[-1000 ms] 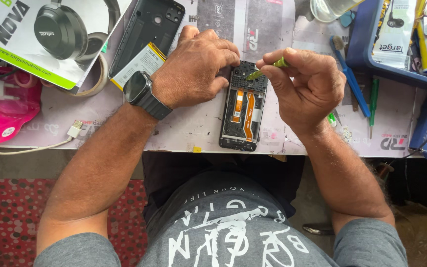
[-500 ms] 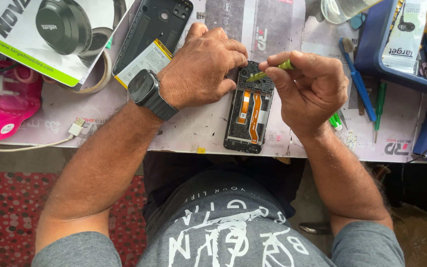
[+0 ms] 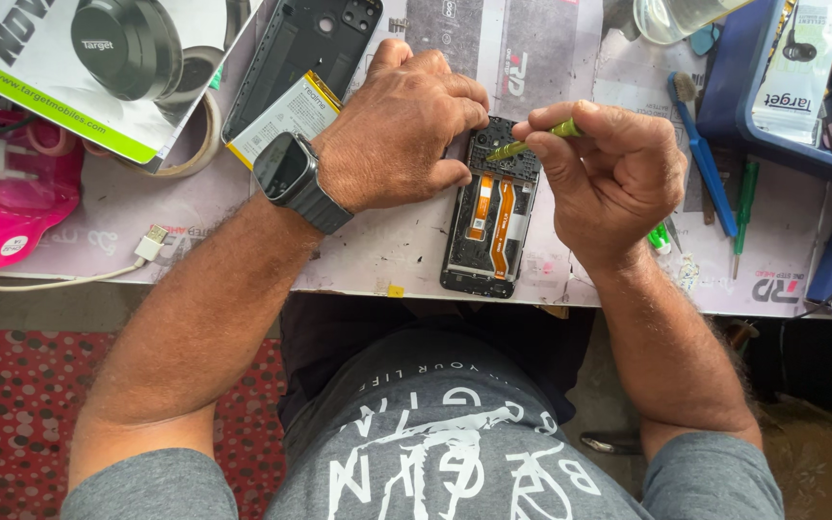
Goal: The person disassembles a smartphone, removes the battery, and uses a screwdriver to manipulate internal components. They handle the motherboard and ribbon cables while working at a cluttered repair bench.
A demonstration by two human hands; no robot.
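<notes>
Centrally, the opened phone (image 3: 491,223) lies flat on the surface (image 3: 377,252), its back removed, with orange flex cables running along its length. The left hand (image 3: 399,125) rests palm-down at the phone's 10 o'clock, fingers pressing its upper left edge; this grip is partly closed and bears on the phone without lifting it. A watch (image 3: 291,173) sits on that wrist. The right hand (image 3: 613,169), at the phone's 2 o'clock, has its grip clamped on a green tool (image 3: 532,142), pinched between thumb and fingers; the tool tip touches the phone's upper section. The back cover (image 3: 305,43) lies at the phone's 10 o'clock beyond the left hand, a battery (image 3: 286,116) resting on it. A blue brush (image 3: 700,154) and a green screwdriver (image 3: 743,207) lie at 3 o'clock, just beside the right hand.
</notes>
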